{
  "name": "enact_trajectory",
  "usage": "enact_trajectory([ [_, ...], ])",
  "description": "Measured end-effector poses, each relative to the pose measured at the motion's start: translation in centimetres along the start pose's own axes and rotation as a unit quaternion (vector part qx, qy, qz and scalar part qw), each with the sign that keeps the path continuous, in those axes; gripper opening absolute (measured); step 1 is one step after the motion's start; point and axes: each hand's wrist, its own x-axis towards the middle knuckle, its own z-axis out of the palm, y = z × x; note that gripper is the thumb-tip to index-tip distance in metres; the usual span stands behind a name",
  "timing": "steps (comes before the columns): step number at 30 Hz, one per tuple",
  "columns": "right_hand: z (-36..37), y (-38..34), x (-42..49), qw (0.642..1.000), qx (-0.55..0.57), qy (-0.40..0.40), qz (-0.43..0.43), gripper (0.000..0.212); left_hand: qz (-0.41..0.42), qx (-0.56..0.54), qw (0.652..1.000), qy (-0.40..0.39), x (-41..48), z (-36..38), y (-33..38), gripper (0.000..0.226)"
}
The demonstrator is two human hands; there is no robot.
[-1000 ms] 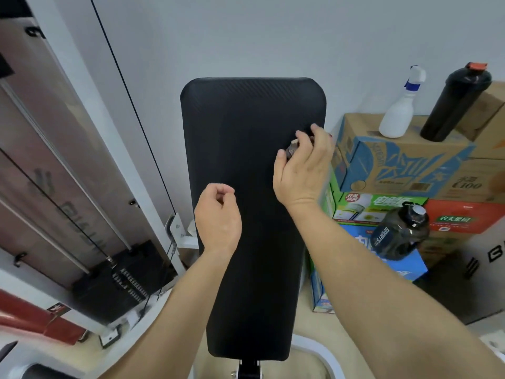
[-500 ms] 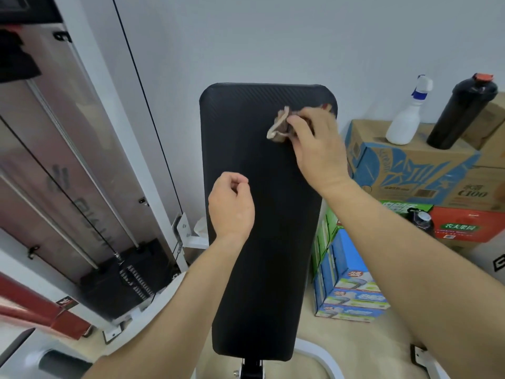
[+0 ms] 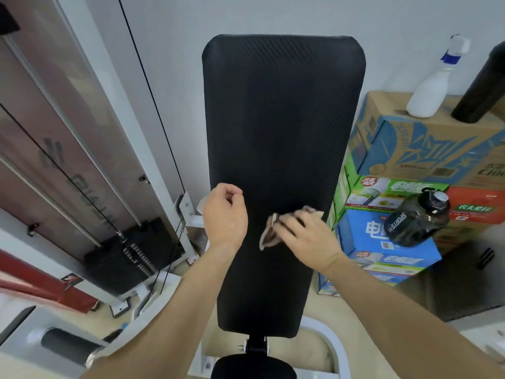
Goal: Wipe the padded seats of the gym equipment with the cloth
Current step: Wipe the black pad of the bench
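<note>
reaching up with both bare forearms from below the pad [image 3: 281, 160]. holding the left hand [image 3: 225, 214] raised at the pad's left edge, a little below its middle, back toward the camera, fingers curled into a loose fist with thumb against forefinger, gripping nothing. pressing the right hand [image 3: 303, 236] onto the pad's right half at about the same height, wrist bent inward, fingers laid fairly flat over a crumpled cloth [image 3: 267, 238], pointing toward the left hand, apart from it.
</note>
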Motion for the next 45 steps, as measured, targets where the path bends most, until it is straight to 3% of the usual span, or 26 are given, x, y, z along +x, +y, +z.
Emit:
enact_trajectory([
  [2,-0.7,0.1,-0.2,0.997,0.011,-0.049,-0.060,0.032,0.003,0.003,1.000,-0.002,0.0,-0.2,0.3,0.016],
  [4,-2.3,1.7,2.8,0.999,0.020,-0.013,-0.047,0.020,0.007,0.003,1.000,-0.005,0.4,-0.5,0.9,0.016],
  [8,-8.0,7.5,14.3,0.973,-0.015,0.190,0.128,0.022,-0.002,-0.019,1.000,0.009,1.5,-1.3,1.2,0.017],
  [11,-9.6,9.3,20.0,0.938,-0.032,0.249,0.240,0.025,-0.018,-0.030,0.999,0.025,1.8,-2.2,-0.1,0.015],
  [13,-7.4,6.9,20.3,0.936,-0.043,0.269,0.223,0.025,-0.035,-0.034,0.998,0.040,1.7,-2.7,-1.7,0.015],
  [16,-1.7,0.0,15.5,0.972,-0.007,0.210,0.101,0.027,-0.061,-0.027,0.997,0.044,1.1,-3.0,-4.8,0.016],
  [20,3.5,-6.6,8.8,0.995,0.036,0.085,0.038,0.035,-0.067,-0.001,0.998,0.022,-0.2,-3.6,-8.6,0.020],
  [24,6.5,-11.3,1.7,0.989,0.022,-0.086,-0.122,0.038,-0.086,0.031,0.996,0.019,-1.1,-4.5,-10.8,0.014],
  [28,5.7,-10.9,1.0,0.979,0.014,-0.143,-0.145,0.044,-0.089,0.038,0.995,-0.009,-1.6,-4.8,-11.3,0.014],
  [30,3.9,-9.1,2.9,0.987,0.018,-0.112,-0.112,0.043,-0.093,0.022,0.995,-0.017,-1.6,-5.0,-10.7,0.014],
  [33,-0.2,-4.2,8.1,1.000,0.000,0.013,0.006,0.040,-0.096,0.006,0.995,-0.026,-1.3,-5.3,-9.2,0.015],
  [37,-4.1,0.7,15.0,0.982,-0.042,0.125,0.139,0.043,-0.100,-0.019,0.995,-0.012,-0.6,-5.3,-7.7,0.014],
  [41,-0.3,-3.4,14.7,0.957,-0.034,0.187,0.221,0.040,-0.143,-0.094,0.985,0.031,-0.9,-4.4,-9.7,0.017],
  [45,5.3,-9.6,10.4,0.954,-0.005,0.213,0.212,0.035,-0.176,-0.119,0.975,0.059,-3.1,-2.6,-14.8,0.016],
])
